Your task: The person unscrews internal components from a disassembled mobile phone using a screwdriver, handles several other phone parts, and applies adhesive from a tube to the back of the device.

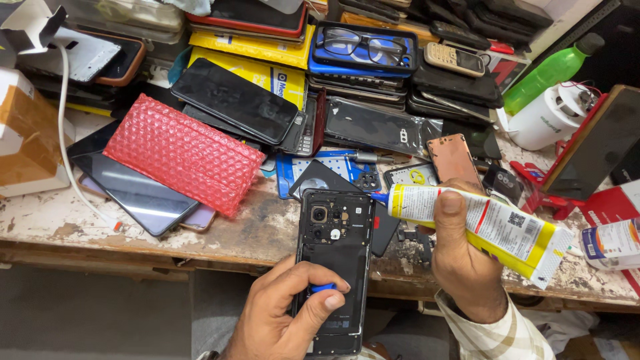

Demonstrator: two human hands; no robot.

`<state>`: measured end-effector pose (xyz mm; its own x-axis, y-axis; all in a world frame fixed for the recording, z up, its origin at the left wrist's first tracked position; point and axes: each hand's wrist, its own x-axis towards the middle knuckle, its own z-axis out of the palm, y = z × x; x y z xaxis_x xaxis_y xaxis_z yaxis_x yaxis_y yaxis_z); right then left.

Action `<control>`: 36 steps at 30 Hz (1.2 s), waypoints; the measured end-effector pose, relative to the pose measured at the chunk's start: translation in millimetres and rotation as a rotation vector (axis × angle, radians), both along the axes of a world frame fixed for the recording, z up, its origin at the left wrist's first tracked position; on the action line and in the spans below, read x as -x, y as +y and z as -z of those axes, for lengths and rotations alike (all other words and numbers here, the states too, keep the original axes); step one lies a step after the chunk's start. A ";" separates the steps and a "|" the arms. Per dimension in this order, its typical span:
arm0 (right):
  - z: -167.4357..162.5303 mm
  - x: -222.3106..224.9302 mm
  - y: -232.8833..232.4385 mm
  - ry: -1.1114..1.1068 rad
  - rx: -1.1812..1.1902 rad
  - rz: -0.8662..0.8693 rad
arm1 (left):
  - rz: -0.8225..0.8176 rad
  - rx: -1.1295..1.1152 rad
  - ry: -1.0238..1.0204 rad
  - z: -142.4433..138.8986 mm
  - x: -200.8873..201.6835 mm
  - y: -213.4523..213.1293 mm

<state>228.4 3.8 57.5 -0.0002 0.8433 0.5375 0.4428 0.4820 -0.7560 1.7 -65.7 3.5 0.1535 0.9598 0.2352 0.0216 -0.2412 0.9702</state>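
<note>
Nearby, red bubble pouch (185, 153), stacked phones (235, 100), left grip (283, 317) clasping opened phone (335, 267), right grip (460, 257) squeezing glue tube (487, 227)

One head-worn camera looks steeply down, close, over the workbench (220, 233) edge.

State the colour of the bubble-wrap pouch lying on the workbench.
Red; the bubble-wrap pouch shows clearly in the head view, left of the hands.
</note>
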 end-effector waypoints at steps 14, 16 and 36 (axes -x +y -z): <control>-0.7 -2.0 -1.6 -0.021 -0.004 0.008 | 0.009 -0.016 -0.089 10.0 -1.2 -1.2; -0.7 -2.0 -2.3 -0.020 0.001 0.009 | 0.006 -0.015 -0.086 12.5 -1.5 -1.1; 14.6 -7.5 -9.1 -0.036 -0.038 0.035 | -0.010 0.102 -0.179 21.4 -4.8 -3.7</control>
<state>235.9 -5.3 42.9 0.0086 0.8219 0.5695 0.4866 0.4941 -0.7205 6.4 -69.4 -17.9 0.1081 0.9814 0.1588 -0.1513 -0.1417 0.9783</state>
